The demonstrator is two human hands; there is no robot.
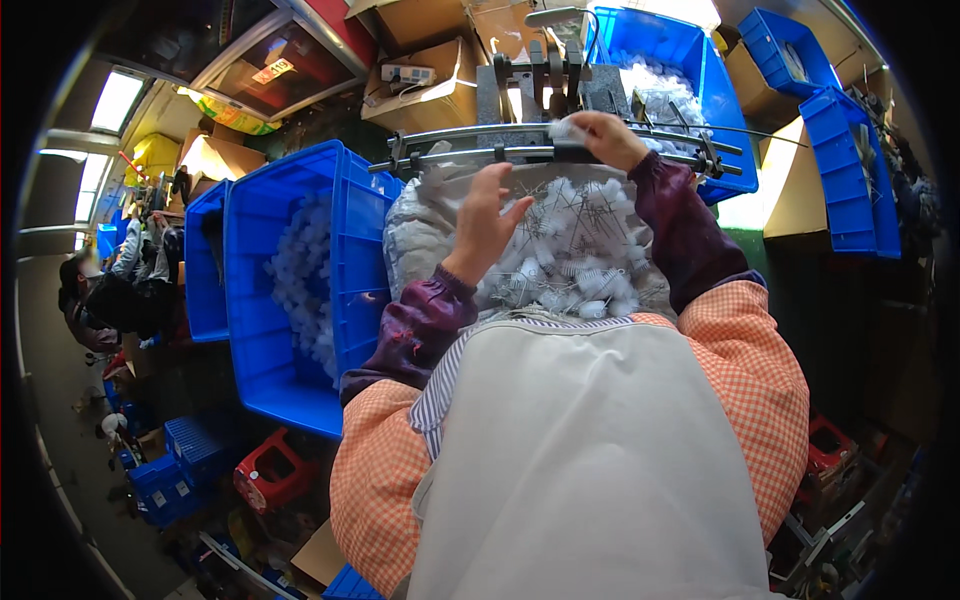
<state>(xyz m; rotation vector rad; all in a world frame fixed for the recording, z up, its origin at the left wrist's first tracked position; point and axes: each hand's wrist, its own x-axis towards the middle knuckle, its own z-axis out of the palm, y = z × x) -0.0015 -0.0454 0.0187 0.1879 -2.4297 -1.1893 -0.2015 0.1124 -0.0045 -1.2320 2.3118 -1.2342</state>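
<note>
My right hand (612, 139) is at the metal rail (460, 152) of a bench machine (545, 80), its fingers closed on a small whitish piece (566, 131) blurred at the edges. My left hand (484, 226) hovers nearer to me, fingers apart and holding nothing, just below the rail. Under both hands a pale cloth (410, 235) bears a heap of white plastic pieces (575, 245) mixed with thin metal stems. How the stems join the white pieces cannot be made out.
A large blue bin (285, 385) with more white pieces stands at my left. Another blue bin (715, 90) is behind the machine at the right. Blue crates (840, 190) stand farther right, cardboard boxes (440, 90) behind. Red stools (270, 470) flank me. Another person (125, 300) works far left.
</note>
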